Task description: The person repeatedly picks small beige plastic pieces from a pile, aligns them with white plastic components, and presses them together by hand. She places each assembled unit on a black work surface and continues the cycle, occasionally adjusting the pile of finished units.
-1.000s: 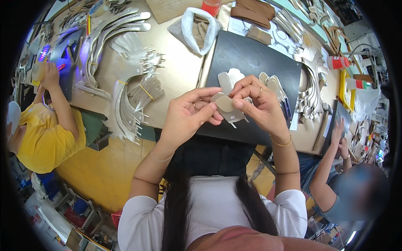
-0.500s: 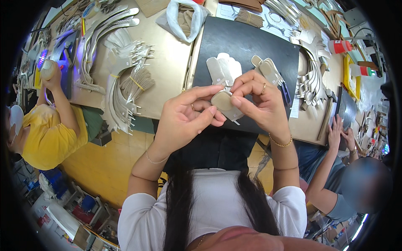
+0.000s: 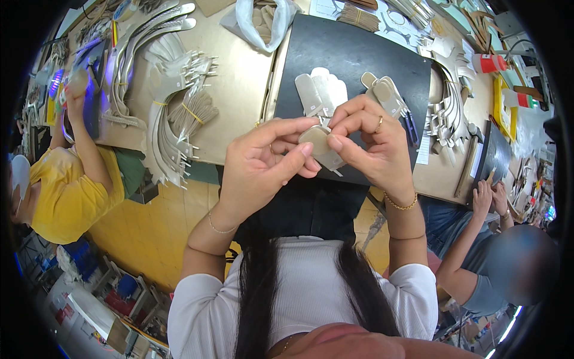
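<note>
Between my two hands is a beige, round-ended flat piece, apparently leather, held over the near edge of a black mat. My left hand pinches it, thumb resting on its face and index finger along its upper edge. With thumb and index finger, my right hand grips its upper right edge, other fingers curled. Just beyond lies a fan of pale, round-ended pieces with small white labels. To its right are a small stack of beige pieces and a dark blue slim tool.
Bundled pale curved straps lie on the left table, with a tied bundle beside them. A plastic bag holds beige pieces. More curved pieces are at right. Co-workers sit at left, in a yellow shirt, and right.
My left thumb has slid up onto the face of the beige piece. The right co-worker's hands have drawn together around a small thing. My view has shifted slightly.
</note>
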The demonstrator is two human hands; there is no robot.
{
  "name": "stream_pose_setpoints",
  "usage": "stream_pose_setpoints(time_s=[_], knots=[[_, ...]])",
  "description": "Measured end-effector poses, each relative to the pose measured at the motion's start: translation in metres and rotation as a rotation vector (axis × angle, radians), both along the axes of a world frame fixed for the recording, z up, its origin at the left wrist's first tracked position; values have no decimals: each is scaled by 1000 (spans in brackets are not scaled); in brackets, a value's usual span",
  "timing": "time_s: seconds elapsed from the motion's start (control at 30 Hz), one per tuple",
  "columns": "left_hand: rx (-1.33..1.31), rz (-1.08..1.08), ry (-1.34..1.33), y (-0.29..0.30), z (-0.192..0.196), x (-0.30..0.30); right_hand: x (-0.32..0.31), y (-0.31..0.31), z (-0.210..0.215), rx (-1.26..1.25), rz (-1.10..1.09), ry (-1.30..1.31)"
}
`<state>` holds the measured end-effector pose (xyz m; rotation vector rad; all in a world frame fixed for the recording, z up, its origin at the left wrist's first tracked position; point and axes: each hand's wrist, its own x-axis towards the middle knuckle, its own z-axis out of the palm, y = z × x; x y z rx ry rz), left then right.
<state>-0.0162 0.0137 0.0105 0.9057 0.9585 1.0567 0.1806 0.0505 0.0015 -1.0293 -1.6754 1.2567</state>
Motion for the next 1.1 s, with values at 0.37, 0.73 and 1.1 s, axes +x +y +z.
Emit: stream_pose_setpoints(time_s=[0.37, 0.73, 1.1], knots=[[-39, -9, -24, 1, 0, -5, -10, -6, 2, -248, -110, 327], [-94, 34, -87, 3, 0, -2, 3, -3, 9, -372, 50, 43], [-97, 11, -105, 1, 2, 2, 4, -7, 7, -296, 19, -6]])
